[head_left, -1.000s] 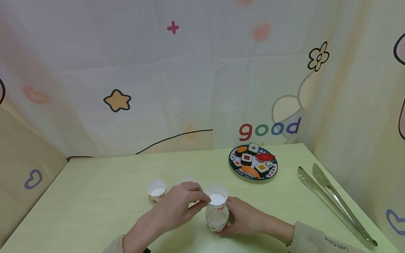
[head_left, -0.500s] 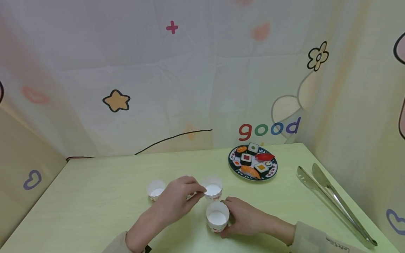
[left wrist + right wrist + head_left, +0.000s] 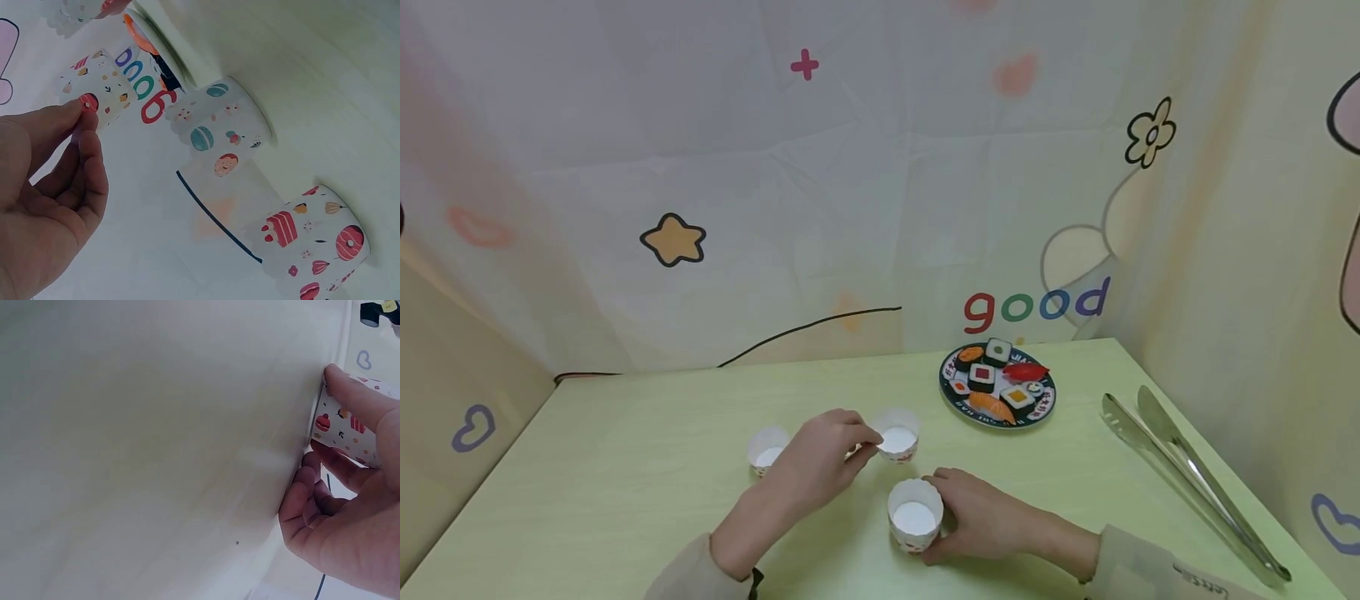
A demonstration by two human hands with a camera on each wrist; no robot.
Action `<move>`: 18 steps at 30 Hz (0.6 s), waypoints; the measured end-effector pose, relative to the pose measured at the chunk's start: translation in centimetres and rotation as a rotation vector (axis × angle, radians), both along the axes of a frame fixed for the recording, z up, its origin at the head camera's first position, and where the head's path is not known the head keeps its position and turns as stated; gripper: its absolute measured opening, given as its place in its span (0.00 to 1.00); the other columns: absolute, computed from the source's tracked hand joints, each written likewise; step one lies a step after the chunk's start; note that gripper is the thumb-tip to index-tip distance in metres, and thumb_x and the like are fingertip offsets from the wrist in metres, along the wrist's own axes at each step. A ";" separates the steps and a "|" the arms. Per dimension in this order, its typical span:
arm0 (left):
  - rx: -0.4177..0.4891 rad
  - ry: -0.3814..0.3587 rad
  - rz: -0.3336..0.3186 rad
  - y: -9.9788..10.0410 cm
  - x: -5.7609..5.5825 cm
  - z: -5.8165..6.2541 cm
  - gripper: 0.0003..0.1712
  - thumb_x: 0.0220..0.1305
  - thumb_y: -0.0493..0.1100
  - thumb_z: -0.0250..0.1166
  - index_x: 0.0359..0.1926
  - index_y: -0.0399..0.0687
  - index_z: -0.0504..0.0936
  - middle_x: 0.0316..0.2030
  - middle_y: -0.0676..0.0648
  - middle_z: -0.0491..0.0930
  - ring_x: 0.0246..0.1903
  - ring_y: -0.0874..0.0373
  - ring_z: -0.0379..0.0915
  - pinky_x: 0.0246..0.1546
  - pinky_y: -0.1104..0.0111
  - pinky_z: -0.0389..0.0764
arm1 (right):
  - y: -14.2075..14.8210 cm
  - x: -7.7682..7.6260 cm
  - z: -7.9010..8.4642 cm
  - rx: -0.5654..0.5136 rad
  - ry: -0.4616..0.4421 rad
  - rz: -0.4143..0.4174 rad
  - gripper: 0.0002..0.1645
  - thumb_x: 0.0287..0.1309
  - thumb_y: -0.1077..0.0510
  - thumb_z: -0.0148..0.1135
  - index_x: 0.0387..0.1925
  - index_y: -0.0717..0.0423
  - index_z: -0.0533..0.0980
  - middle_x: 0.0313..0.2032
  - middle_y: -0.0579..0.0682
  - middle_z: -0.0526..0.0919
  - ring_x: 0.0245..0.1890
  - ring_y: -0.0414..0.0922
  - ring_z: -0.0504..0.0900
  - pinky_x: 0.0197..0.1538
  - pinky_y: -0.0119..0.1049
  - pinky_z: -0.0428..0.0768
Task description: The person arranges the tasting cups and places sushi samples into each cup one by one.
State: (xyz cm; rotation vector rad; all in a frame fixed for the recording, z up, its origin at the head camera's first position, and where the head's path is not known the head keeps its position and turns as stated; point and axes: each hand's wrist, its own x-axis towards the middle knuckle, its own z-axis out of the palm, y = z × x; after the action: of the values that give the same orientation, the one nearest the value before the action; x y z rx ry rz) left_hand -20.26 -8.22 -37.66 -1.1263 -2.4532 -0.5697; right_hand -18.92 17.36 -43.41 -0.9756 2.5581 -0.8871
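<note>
My left hand [image 3: 823, 458] pinches the rim of a white paper baking cup [image 3: 898, 443] between thumb and fingertips. In the left wrist view this printed baking cup [image 3: 103, 78] hangs from the fingertips, apart from the others. My right hand [image 3: 981, 512] grips a second baking cup [image 3: 915, 529], upright on the table, thumb and fingers at its sides. The right wrist view shows that cup's red cake print [image 3: 356, 422] low by the tabletop. A third cup [image 3: 766, 450] stands left of my left hand. Another cup with teal prints [image 3: 215, 119] is hidden behind that hand in the head view.
A round plate of sushi pieces [image 3: 997, 385] sits at the back right of the pale green table [image 3: 647, 467]. Long metal tongs [image 3: 1195, 483] lie along the right edge. A patterned curtain [image 3: 737, 183] hangs behind and on both sides.
The cup in my left hand has come off the top of the cup in my right hand and moved slightly back and left. My right hand has stayed in place.
</note>
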 end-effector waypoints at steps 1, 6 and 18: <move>-0.011 -0.005 0.003 0.0 -0.2 -0.1 0.03 0.61 0.31 0.74 0.37 0.40 0.91 0.32 0.49 0.84 0.33 0.57 0.80 0.35 0.71 0.81 | 0.1 -0.1 -0.2 -0.007 -0.003 0.005 0.38 0.48 0.39 0.82 0.56 0.52 0.77 0.46 0.38 0.77 0.48 0.38 0.75 0.57 0.45 0.76; -0.061 -0.029 0.006 0.0 -0.7 -0.6 0.03 0.62 0.33 0.73 0.37 0.40 0.90 0.33 0.48 0.85 0.36 0.55 0.81 0.37 0.69 0.82 | 0.5 -0.7 -0.7 -0.034 -0.021 0.036 0.37 0.49 0.38 0.81 0.55 0.52 0.77 0.46 0.37 0.78 0.47 0.39 0.76 0.57 0.47 0.77; -0.081 -0.047 0.008 0.2 -1.5 -0.7 0.02 0.62 0.33 0.73 0.36 0.42 0.91 0.31 0.49 0.85 0.34 0.56 0.80 0.36 0.67 0.81 | 1.3 -3.0 -4.6 -0.114 -0.162 0.026 0.39 0.42 0.39 0.85 0.55 0.43 0.77 0.49 0.35 0.82 0.50 0.38 0.79 0.60 0.43 0.76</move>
State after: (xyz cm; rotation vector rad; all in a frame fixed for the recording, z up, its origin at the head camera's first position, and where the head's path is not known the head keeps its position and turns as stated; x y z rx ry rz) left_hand -21.78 -8.04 -38.34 -1.1465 -2.5408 -0.5043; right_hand -21.94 18.68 -48.01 -0.9258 2.3772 -1.0682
